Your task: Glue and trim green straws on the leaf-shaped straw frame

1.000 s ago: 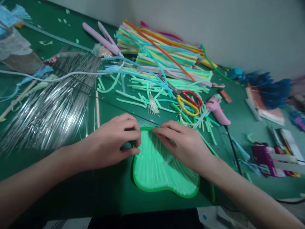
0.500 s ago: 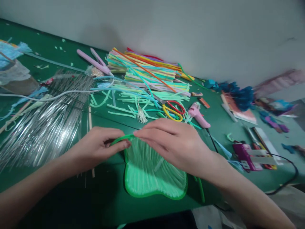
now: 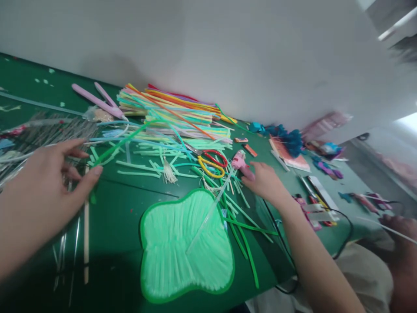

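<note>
A light green, lobed fan-shaped piece (image 3: 182, 248) with a darker green rim lies flat on the green table (image 3: 124, 208), and a clear thin stick (image 3: 208, 215) rests across it. My left hand (image 3: 45, 187) is off to its left, thumb and fingers pinched on a long green strip (image 3: 120, 141) that slants up to the right. My right hand (image 3: 265, 182) is stretched to the right of the piece, its fingers curled on the handle of a pink glue gun (image 3: 239, 161). Neither hand touches the fan piece.
Red and yellow scissors (image 3: 213, 163), cut green strips and a stack of coloured strips (image 3: 176, 111) lie behind. Pink tongs (image 3: 97, 102), silvery wires (image 3: 39, 130) and a wooden stick (image 3: 86, 237) are at left. Another person's hand (image 3: 399, 226) shows at lower right.
Both hands have left the fan piece: the left drew away leftward with a green strip, the right reached out to the glue gun. The camera has swung up and right.
</note>
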Motion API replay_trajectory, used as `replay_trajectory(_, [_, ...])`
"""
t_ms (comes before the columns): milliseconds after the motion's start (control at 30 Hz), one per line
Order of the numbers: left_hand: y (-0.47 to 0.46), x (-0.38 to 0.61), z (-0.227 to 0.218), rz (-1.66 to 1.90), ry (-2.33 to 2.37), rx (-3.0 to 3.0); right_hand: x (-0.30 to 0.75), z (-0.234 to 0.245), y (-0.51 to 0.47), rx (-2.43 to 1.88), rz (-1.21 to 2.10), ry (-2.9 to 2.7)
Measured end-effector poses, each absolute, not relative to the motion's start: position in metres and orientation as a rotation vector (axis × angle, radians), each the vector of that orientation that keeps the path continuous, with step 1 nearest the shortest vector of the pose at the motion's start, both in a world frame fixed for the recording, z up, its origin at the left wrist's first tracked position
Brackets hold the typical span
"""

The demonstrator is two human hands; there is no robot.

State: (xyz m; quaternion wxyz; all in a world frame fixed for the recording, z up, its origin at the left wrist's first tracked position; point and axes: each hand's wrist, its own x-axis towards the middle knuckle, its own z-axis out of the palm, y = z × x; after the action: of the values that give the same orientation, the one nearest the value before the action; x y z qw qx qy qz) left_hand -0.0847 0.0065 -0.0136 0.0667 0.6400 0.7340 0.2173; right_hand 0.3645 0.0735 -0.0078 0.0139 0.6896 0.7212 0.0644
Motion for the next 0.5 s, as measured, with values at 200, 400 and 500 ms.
replay_trajectory(200, [0.004,-0.086,-0.019,0.673,2.072,2.282,0.359,-0.025,0.094,2.235,0.176,2.201])
replay_trajectory(400, [0.001,-0.084,-0.02,0.783,1.929,2.361,0.369,-0.017,0.084,2.521,0.344,2.256])
replay_trajectory(500, [-0.001,-0.086,-0.015,0.74,1.98,2.257,0.37,-0.002,0.073,2.653,0.407,2.382])
